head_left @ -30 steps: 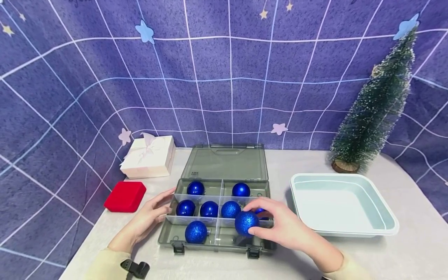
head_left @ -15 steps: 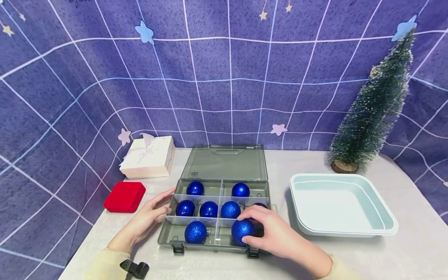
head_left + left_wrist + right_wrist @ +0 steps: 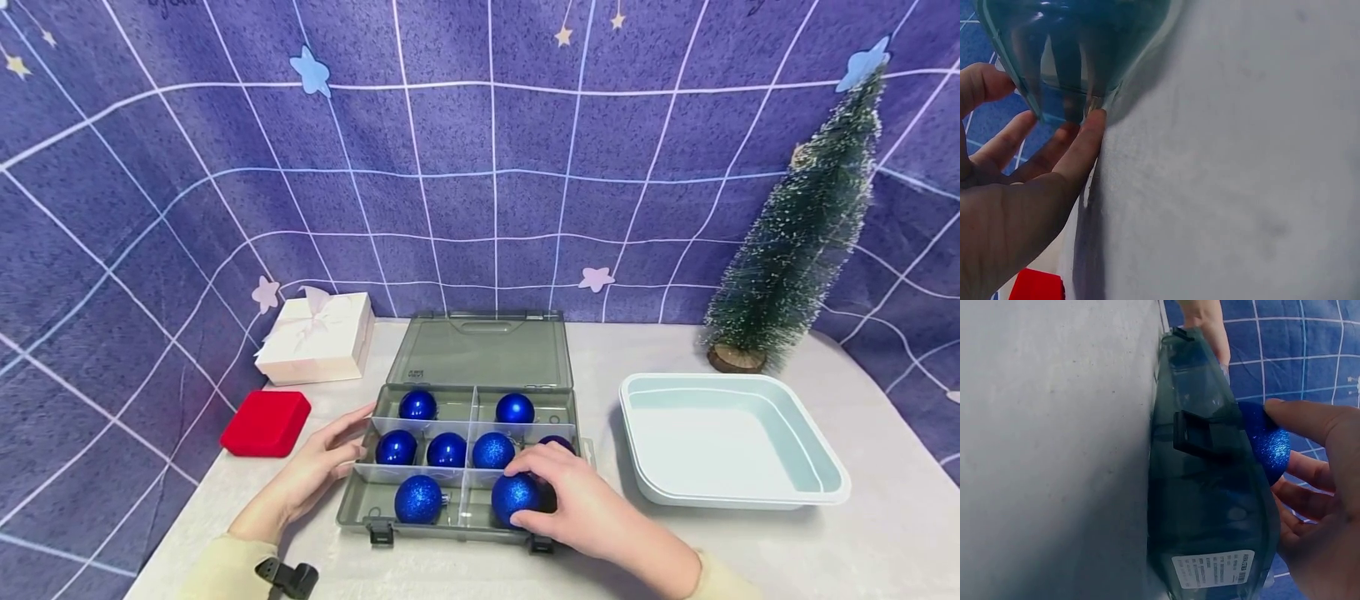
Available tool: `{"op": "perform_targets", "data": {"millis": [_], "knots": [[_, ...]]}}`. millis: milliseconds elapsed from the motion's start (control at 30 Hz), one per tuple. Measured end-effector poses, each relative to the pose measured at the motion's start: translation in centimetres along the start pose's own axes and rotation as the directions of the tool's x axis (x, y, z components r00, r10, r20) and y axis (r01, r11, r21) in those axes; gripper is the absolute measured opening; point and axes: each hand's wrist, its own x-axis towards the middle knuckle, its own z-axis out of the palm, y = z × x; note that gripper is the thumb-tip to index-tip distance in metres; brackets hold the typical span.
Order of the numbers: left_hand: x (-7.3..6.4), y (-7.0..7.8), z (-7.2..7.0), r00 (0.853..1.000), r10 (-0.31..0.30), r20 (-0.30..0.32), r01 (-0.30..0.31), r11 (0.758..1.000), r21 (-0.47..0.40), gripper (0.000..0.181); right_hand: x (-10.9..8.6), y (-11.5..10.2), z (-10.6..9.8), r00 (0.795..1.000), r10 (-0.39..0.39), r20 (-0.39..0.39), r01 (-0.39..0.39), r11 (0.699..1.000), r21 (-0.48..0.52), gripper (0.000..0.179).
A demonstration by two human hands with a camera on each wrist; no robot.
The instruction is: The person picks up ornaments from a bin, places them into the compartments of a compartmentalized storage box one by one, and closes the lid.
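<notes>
A translucent grey-green divided box lies with its lid folded back. Blue Christmas balls sit in its compartments, including a glossy one at the back left and a glittery one at the front left. My right hand holds another glittery blue Christmas ball between thumb and fingers, low in the front right compartment. In the right wrist view that ball shows partly above the box wall. My left hand rests its fingertips against the box's left side, as the left wrist view confirms.
A pale blue tray stands right of the box, with a small frosted Christmas tree behind it. To the left are a red case and a white gift box with a bow. A patterned curtain hangs behind.
The right hand has moved the glittery ball down and slightly left, from above the divider into the front right compartment. The left hand has stayed at the box's side.
</notes>
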Motion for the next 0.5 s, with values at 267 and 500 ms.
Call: {"op": "perform_targets", "data": {"millis": [267,500], "knots": [[-0.05,-0.07,0.04,1.000,0.004,0.002,-0.004,1.000,-0.006,0.071,-0.09,0.24,0.83,0.997,-0.073,-0.028,0.072,0.996,-0.059,0.032],[0.04,0.15,-0.28,1.000,-0.014,0.019,0.014,1.000,0.002,0.072,-0.13,0.18,-0.04,0.999,-0.046,-0.020,0.046,0.999,0.002,0.025]]}}
